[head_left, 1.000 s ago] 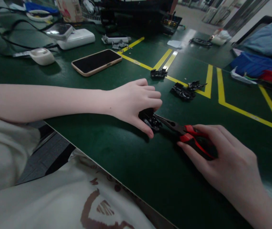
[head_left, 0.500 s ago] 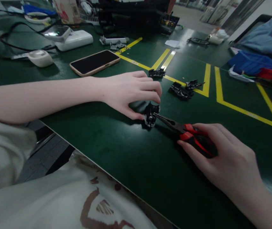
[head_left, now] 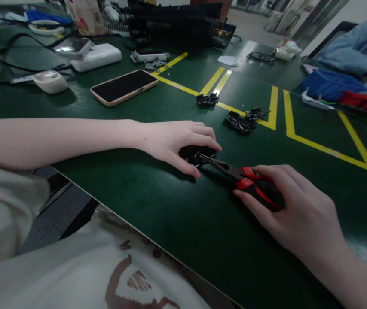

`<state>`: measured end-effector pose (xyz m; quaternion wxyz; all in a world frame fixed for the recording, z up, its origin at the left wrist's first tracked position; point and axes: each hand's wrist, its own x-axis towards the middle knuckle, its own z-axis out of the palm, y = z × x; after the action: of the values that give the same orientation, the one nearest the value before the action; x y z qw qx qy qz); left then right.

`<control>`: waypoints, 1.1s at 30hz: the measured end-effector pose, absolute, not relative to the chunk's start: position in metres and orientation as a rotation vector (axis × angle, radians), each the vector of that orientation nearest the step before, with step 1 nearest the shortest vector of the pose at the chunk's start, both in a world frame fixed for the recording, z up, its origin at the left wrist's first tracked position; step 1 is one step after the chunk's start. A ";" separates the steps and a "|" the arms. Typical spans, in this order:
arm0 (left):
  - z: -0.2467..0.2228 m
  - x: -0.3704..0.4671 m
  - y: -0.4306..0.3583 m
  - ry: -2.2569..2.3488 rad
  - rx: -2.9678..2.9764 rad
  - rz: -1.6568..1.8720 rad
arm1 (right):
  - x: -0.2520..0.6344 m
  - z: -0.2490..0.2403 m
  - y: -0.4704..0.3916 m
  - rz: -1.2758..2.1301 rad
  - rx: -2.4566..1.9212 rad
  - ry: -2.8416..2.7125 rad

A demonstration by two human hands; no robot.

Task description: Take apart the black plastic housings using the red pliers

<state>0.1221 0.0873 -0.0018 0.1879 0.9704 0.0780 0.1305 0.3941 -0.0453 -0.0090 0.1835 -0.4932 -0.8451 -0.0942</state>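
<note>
A small black plastic part (head_left: 198,159) lies on the green table between the thumb and fingers of my left hand (head_left: 183,139). My fingers curve round its far side and the thumb lies along its near side, so much of it is hidden. In my right hand (head_left: 302,206) are needle-nose pliers (head_left: 227,168) with red and black handles. Their jaw tips reach onto the part, at a small shiny metal piece. Whether the tips grip that piece, I cannot tell.
Beyond my left hand lie several black plastic pieces (head_left: 240,122) near yellow tape lines (head_left: 331,153). A phone (head_left: 125,87), a white tape roll (head_left: 50,81) and a white box (head_left: 96,57) sit farther left. At the right, blue bin (head_left: 331,83) and a person's sleeve (head_left: 357,47).
My left hand has moved lower and closer over the black plastic part, which now sits flatter and is more covered. The pliers have shifted slightly left with my right hand.
</note>
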 end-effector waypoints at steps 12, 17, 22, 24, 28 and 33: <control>-0.009 0.121 0.101 0.158 2.613 0.403 | 0.389 -0.008 -0.049 -0.330 -1.399 -2.362; -0.009 0.122 0.104 0.129 2.622 0.392 | 0.388 -0.007 -0.051 -0.349 -1.400 -2.367; -0.007 0.124 0.105 0.134 2.616 0.319 | 0.392 -0.006 -0.051 -0.402 -1.374 -2.386; -0.006 0.125 0.105 0.115 2.614 0.307 | 0.395 -0.007 -0.050 -0.455 -1.324 -2.404; -0.007 0.128 0.106 0.063 2.596 0.324 | 0.399 -0.007 -0.046 -0.508 -1.227 -2.422; -0.006 0.128 0.105 0.061 2.550 0.346 | 0.395 0.003 -0.044 -0.348 -1.432 -2.246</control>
<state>0.1278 0.1054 -0.0062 0.2799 0.9510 0.0229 0.1292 0.3954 -0.0440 0.0031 0.2258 -0.5194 -0.8145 -0.1260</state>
